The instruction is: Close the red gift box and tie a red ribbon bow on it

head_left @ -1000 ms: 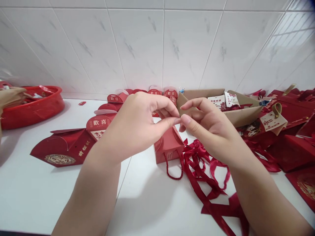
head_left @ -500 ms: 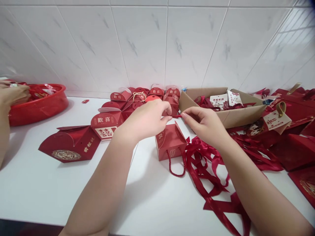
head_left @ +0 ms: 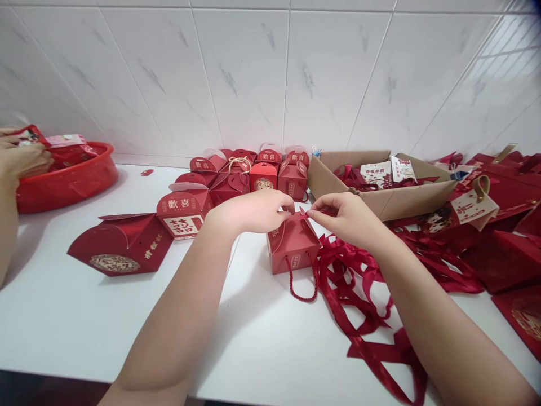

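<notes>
My left hand [head_left: 264, 211] is closed in a pinch at the top of a small red gift box [head_left: 296, 243]. Opposite it, my right hand [head_left: 338, 215] pinches a short bit of red ribbon [head_left: 303, 213] that runs between the fingertips of both hands. The box stands upright, with a twisted red cord handle [head_left: 303, 299] hanging down its front. Part of the box's left top edge is hidden behind my left hand. Beneath my right forearm lies a tangle of dark red satin ribbon [head_left: 344, 316], close to the box's right side.
Several red gift boxes [head_left: 291, 176] stand in rows by the tiled wall. Two larger ones, including a dark red box [head_left: 122, 245], sit left. A cardboard tray [head_left: 401, 200] and red bags [head_left: 502, 180] are right. Another person's hands [head_left: 27, 158] work over a red basin [head_left: 71, 183].
Both my hands have come down with the ribbon from above the box to its top edge. At the left, the other person's hands have lifted a red packet over the basin.
</notes>
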Demonstrator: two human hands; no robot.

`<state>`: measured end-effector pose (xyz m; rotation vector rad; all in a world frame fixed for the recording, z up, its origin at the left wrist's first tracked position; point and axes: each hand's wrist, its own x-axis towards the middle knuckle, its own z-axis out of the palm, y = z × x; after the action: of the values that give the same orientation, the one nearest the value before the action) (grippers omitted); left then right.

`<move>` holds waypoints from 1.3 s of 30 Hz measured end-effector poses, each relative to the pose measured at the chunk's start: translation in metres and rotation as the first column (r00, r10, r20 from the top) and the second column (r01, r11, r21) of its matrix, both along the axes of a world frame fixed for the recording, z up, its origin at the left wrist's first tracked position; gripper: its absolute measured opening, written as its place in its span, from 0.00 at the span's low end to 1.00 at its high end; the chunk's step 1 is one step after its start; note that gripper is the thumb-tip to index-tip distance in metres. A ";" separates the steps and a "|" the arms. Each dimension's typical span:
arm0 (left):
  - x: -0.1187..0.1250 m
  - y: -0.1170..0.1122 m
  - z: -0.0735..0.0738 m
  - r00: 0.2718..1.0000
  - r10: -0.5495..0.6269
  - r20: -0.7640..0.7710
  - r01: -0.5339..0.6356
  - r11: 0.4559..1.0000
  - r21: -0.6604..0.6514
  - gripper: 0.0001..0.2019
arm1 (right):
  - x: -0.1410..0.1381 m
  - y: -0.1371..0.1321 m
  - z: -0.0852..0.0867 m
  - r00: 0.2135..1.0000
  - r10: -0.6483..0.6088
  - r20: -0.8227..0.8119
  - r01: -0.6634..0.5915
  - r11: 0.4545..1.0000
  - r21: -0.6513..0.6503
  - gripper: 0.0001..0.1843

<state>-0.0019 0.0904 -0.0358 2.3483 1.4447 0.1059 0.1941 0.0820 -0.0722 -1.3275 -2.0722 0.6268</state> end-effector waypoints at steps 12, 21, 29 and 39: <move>0.008 -0.002 -0.003 1.000 -0.013 -0.005 0.013 0.999 -0.049 0.13 | 0.007 0.003 0.003 0.993 -0.099 0.059 0.095 0.994 0.058 0.08; 0.015 0.000 -0.009 1.000 0.009 -0.008 -0.010 0.999 -0.034 0.10 | 0.000 0.003 -0.004 1.000 0.003 0.024 -0.003 1.000 0.021 0.12; 0.017 0.004 -0.015 0.996 -0.054 0.074 0.047 0.994 0.097 0.06 | 0.000 0.002 -0.004 1.000 0.010 -0.012 -0.010 1.000 -0.020 0.12; 0.021 -0.010 0.000 0.863 -0.052 0.502 -0.043 0.983 0.176 0.08 | -0.002 0.000 -0.003 0.904 0.172 -0.392 -0.249 0.956 -0.155 0.22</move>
<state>0.0189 0.0800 -0.0359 2.2194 1.2000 0.8235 0.1925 0.0820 -0.0748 -0.9930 -1.8814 1.1214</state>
